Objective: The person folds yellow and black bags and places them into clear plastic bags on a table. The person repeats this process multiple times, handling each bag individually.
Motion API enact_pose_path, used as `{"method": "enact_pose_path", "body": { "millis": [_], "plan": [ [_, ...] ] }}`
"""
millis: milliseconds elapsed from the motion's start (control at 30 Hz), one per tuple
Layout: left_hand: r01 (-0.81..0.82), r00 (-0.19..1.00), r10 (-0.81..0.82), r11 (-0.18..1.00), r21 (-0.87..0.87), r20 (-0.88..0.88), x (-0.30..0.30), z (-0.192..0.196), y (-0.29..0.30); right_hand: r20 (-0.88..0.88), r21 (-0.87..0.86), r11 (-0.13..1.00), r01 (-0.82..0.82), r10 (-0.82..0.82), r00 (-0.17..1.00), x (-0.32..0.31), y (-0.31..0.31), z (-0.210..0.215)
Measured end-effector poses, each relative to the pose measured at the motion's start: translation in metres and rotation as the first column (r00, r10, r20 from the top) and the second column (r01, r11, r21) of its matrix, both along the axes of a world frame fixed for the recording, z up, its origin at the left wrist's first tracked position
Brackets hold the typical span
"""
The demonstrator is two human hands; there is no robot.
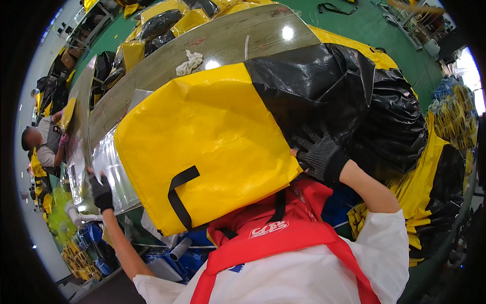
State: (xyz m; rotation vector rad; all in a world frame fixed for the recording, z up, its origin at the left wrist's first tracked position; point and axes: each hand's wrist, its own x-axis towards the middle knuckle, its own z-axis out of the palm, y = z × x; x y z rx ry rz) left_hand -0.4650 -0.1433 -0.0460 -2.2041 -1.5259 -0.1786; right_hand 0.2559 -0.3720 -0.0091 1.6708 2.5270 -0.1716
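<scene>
A large yellow and black bag (202, 131) of shiny coated fabric lies flat in front of me, its yellow part to the left and its black part to the right. A black webbing strap (179, 195) loops on the yellow face. My right hand (319, 152), in a dark patterned glove with bare fingertips, rests on the bag near the colour seam, fingers spread. Off to the left, my left hand (99, 189), gloved alike, is at the edge of a stack of clear plastic sheets (109, 162). Its thumb and forefinger are apart, with nothing visible between them.
Beneath the bag is a wood-patterned table (228, 38) bearing a crumpled white cloth (189, 63). More black bags (390, 121) are heaped at the right. Wrapped yellow and black packages (162, 23) lie beyond the table. Another person (48, 139) works at the far left.
</scene>
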Motion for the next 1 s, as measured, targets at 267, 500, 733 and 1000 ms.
{"method": "enact_pose_path", "body": {
  "millis": [267,500,733,1000],
  "plan": [
    [0.740,0.580,-0.675,0.671,0.052,0.456,0.556,0.045,-0.032,-0.471,-0.121,0.993,0.007,-0.063,0.880,0.018,0.063,0.082],
    [0.577,0.815,-0.525,0.775,-0.258,0.247,0.460,-0.033,-0.004,-0.032,0.231,0.809,0.541,-0.549,0.835,0.136,0.108,-0.046],
    [0.095,0.964,-0.175,0.929,-0.356,-0.199,0.237,-0.042,-0.019,-0.041,0.226,0.814,0.535,-0.541,0.840,0.136,0.111,-0.053],
    [0.764,0.645,-0.653,0.574,-0.294,0.398,0.431,0.037,-0.046,-0.337,0.153,0.946,0.287,-0.223,0.915,0.011,-0.047,-0.007]
  ]
}}
